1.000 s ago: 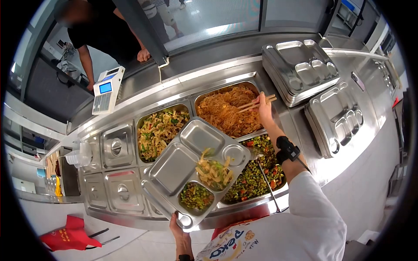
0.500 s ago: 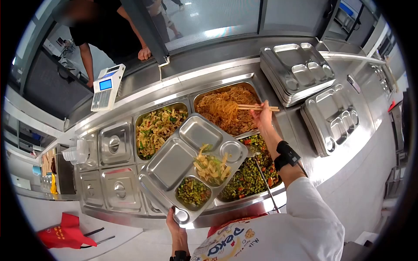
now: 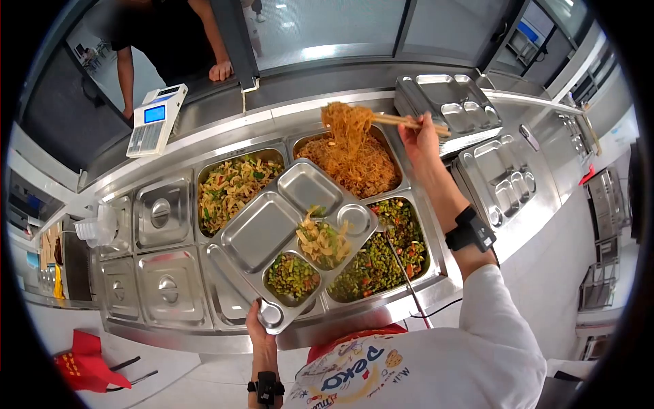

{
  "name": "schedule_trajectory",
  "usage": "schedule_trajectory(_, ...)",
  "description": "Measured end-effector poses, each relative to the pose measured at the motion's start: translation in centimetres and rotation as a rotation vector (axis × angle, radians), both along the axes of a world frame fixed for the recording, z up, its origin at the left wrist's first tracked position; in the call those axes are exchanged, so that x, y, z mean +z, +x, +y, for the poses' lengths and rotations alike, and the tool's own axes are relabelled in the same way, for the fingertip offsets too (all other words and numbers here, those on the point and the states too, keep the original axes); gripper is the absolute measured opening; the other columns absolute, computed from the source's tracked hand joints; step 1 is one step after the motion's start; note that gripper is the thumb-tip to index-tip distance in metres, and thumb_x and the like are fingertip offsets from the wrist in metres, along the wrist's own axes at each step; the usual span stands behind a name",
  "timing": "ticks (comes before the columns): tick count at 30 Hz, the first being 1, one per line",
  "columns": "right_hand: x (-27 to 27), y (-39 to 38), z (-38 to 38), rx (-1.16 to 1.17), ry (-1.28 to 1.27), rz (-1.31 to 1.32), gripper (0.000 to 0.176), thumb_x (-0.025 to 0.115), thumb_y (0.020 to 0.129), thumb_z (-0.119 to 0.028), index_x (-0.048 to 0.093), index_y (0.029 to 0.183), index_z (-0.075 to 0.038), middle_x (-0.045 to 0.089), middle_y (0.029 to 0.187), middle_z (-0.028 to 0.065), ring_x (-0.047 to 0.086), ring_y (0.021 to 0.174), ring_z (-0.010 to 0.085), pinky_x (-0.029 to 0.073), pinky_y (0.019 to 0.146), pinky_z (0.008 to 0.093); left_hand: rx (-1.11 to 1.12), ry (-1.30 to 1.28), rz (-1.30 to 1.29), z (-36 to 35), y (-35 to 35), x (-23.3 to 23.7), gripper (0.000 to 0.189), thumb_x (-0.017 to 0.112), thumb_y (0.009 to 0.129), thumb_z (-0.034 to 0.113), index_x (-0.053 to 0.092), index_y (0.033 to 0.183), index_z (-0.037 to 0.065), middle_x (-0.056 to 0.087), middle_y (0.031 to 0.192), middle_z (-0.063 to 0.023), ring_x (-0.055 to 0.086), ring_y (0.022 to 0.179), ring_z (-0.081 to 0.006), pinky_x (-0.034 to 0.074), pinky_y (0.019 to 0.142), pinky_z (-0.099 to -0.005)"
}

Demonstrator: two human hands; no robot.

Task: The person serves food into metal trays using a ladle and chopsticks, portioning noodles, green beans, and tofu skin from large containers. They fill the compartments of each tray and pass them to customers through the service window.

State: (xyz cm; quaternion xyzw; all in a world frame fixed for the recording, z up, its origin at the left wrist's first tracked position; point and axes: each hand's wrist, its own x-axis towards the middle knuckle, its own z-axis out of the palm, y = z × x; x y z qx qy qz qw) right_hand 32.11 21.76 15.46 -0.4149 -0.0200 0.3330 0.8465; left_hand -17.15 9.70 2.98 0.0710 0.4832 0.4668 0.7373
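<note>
My right hand point(image 3: 419, 140) grips a pair of wooden chopsticks point(image 3: 390, 118), which lift a clump of brown noodles point(image 3: 349, 126) above the noodle pan point(image 3: 394, 140). Strands hang down toward the noodles below. With my left hand point(image 3: 257, 329) I hold a steel compartment tray point(image 3: 261, 228) by its near edge, over the pans. Two of its compartments carry food: chopped green beans point(image 3: 291, 276) and pale sliced vegetables point(image 3: 323, 244). The other compartments of the tray are bare.
A pan of sliced vegetables point(image 3: 238, 187) and a green bean pan point(image 3: 388, 262) with a long-handled spoon point(image 3: 402, 269) flank the tray. Lidded pans point(image 3: 170, 290) lie left, stacked trays point(image 3: 449, 102) right. A person point(image 3: 174, 44) leans at the window by a payment terminal point(image 3: 155, 121).
My right hand has risen with the chopsticks, pulling a clump of noodles up out of the pan. My left hand still holds the tray over the pans.
</note>
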Motion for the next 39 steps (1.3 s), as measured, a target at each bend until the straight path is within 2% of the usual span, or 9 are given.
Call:
schedule_trajectory(8,7.0,-4.0,0.3,0.192,0.063,-0.141,0.029,0.043,0.092,-0.03,0.043,0.073,-0.008,0.053,0.082,0.0114,0.056,0.071,0.0214,0.056,0.061,0.0334,-0.067,-0.028,-0.03,2.3,0.6,-1.0,0.027,0.057,0.083,0.021,0.058,0.099,0.0,0.061,0.097,-0.0082,0.059,0.089,-0.0201,0.048,0.081,-0.0316)
schedule_trajectory(11,6.5,-7.3,-0.5,0.277,-0.164,-0.338,0.029,0.045,0.091,-0.029,0.042,0.073,-0.007,0.053,0.081,0.0116,0.056,0.07,0.0205,0.056,0.06,0.0327,-0.058,-0.018,-0.072,2.3,0.8,-0.8,0.027,0.059,0.081,0.019,0.058,0.099,-0.001,0.062,0.095,-0.0082,0.06,0.087,-0.0199,0.048,0.079,-0.0309)
schedule_trajectory(15,4.5,-10.8,-1.2,0.77,-0.283,-0.875,0.018,0.048,0.09,-0.019,0.051,0.087,-0.002,0.053,0.079,0.0063,0.055,0.068,0.0127,0.053,0.055,0.0256,-0.08,-0.02,-0.042,1.9,-0.7,-0.6,0.027,0.056,0.081,0.019,0.058,0.099,-0.001,0.062,0.097,-0.0089,0.059,0.09,-0.0205,0.047,0.082,-0.0311)
schedule_trajectory(17,7.2,-11.9,-1.7,0.737,-0.34,-1.132,0.015,0.048,0.089,-0.017,0.052,0.085,-0.003,0.053,0.075,0.0044,0.054,0.064,0.0106,0.05,0.051,0.0232,-0.099,-0.034,-0.025,1.5,-1.3,-1.3,0.028,0.055,0.081,0.02,0.058,0.1,-0.001,0.061,0.097,-0.0092,0.059,0.091,-0.0209,0.047,0.083,-0.0313)
schedule_trajectory(22,9.6,-7.2,-1.3,0.468,-0.325,-1.078,0.021,0.045,0.092,-0.02,0.052,0.078,-0.005,0.047,0.061,0.0004,0.045,0.049,0.0061,0.037,0.038,0.0202,-0.109,-0.071,0.003,0.9,-1.2,-0.2,0.029,0.053,0.081,0.019,0.056,0.101,-0.002,0.06,0.1,-0.0105,0.058,0.093,-0.0222,0.046,0.085,-0.0325)
schedule_trajectory(26,-0.8,-0.7,-0.9,0.349,-0.358,-1.053,0.026,0.046,0.093,-0.025,0.05,0.075,-0.006,0.041,0.057,-0.0009,0.038,0.042,0.0061,0.03,0.036,0.0206,-0.077,-0.113,0.02,0.6,-0.8,0.0,0.032,0.051,0.082,0.019,0.054,0.104,-0.003,0.059,0.103,-0.012,0.057,0.096,-0.0237,0.045,0.087,-0.0338)
schedule_trajectory(29,-8.3,1.6,-1.5,0.327,-0.298,-0.917,0.028,0.046,0.093,-0.026,0.051,0.075,-0.005,0.043,0.07,0.0006,0.043,0.053,0.0072,0.034,0.043,0.0234,-0.054,-0.07,0.016,0.1,-1.1,0.0,0.031,0.052,0.08,0.016,0.055,0.103,-0.005,0.059,0.103,-0.0129,0.057,0.094,-0.0243,0.045,0.086,-0.0336)
schedule_trajectory(31,-13.5,3.2,-0.7,0.137,-0.324,-0.891,0.031,0.043,0.093,-0.029,0.053,0.079,-0.003,0.044,0.067,0.0016,0.047,0.051,0.0101,0.046,0.043,0.0242,-0.022,-0.076,0.127,-0.2,-0.6,1.0,0.033,0.054,0.077,0.017,0.057,0.102,-0.004,0.06,0.097,-0.0108,0.058,0.089,-0.0219,0.047,0.08,-0.0309)
schedule_trajectory(39,-15.5,2.2,0.1,0.026,-0.373,-0.36,0.037,0.043,0.092,-0.036,0.042,0.069,-0.006,0.048,0.07,0.0064,0.052,0.058,0.0156,0.054,0.049,0.0275,0.003,-0.101,0.19,-0.4,-0.5,2.5,0.033,0.057,0.075,0.018,0.057,0.1,-0.004,0.06,0.096,-0.0092,0.058,0.088,-0.0205,0.047,0.079,-0.0304)
